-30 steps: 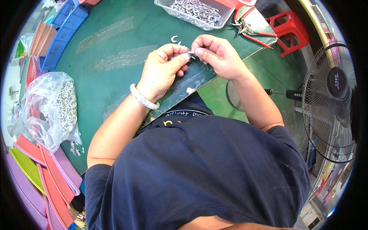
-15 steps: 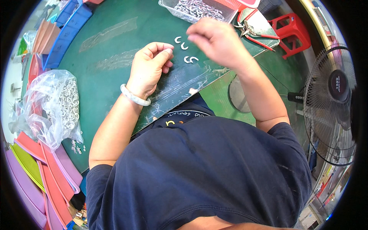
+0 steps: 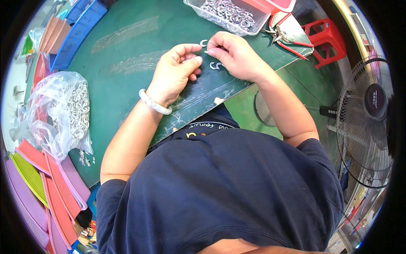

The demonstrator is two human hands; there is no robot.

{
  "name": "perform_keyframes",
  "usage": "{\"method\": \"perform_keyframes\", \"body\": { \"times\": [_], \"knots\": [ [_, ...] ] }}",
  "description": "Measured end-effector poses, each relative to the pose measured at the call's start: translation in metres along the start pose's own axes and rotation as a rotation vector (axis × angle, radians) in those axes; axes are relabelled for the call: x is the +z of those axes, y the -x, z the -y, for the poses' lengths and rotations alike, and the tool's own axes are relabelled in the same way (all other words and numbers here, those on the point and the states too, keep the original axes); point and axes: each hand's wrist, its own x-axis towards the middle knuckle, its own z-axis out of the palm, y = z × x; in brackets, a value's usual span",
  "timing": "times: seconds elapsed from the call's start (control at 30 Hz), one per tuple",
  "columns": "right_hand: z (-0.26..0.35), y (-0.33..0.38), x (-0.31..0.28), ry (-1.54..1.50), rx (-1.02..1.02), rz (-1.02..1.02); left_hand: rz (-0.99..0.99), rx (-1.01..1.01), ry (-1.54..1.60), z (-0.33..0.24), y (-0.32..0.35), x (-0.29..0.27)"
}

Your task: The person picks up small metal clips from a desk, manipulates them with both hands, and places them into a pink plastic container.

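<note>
My right hand [image 3: 237, 57] is closed in a pinch over the green table, its thumb and forefinger on a small curved silver piece [image 3: 206, 51] that is mostly hidden. Beside it, my left hand [image 3: 173, 74], with a pale marbled bangle on the wrist, has its lower fingers curled in and its thumb bent over them. The left forefinger reaches toward the right fingertips. What lies inside the left hand is hidden. One loose C-shaped silver piece [image 3: 204, 43] rests just beyond the fingertips. Two more curved pieces [image 3: 215, 65] lie together below the right hand.
A clear plastic tub [image 3: 253, 28] of silver pieces stands at the far side, with red-handled pliers [image 3: 281, 37] right of it. A clear bag [image 3: 63, 110] of silver pieces sits left. Blue bins [image 3: 80, 38], a red stool [image 3: 325, 42] and a fan [image 3: 366, 114] surround the table.
My right hand has come down and left to the curved piece and pinched it. The left forefinger has lifted from the thumb. The whole view has shifted slightly.
</note>
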Motion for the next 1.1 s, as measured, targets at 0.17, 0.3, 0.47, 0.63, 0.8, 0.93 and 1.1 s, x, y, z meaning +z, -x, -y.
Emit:
{"method": "perform_keyframes", "body": {
  "times": [0.17,0.3,0.47,0.63,0.8,0.93,1.1],
  "knots": [
    [0.011,0.006,-0.002,-0.552,0.175,0.096,0.025,0.061,-0.012,0.0,0.0,0.004],
    [0.012,0.009,-0.005,-0.681,0.197,0.115,-0.006,0.088,-0.01,-0.002,0.002,0.006],
    [0.006,0.012,0.004,-0.67,0.075,0.023,-0.008,0.115,-0.004,0.0,0.003,0.009],
    [0.009,0.015,0.005,-0.537,0.014,-0.054,-0.02,0.188,0.013,0.003,0.002,0.011],
    [0.019,0.014,-0.001,-0.258,-0.164,-0.127,-0.03,0.23,0.025,0.003,0.002,0.011],
    [0.02,0.013,-0.001,-0.199,-0.227,-0.169,-0.02,0.224,0.011,0.0,0.002,0.011],
    [0.02,0.013,0.002,-0.152,-0.278,-0.212,-0.015,0.207,0.013,-0.002,0.003,0.011]
  ]
}}
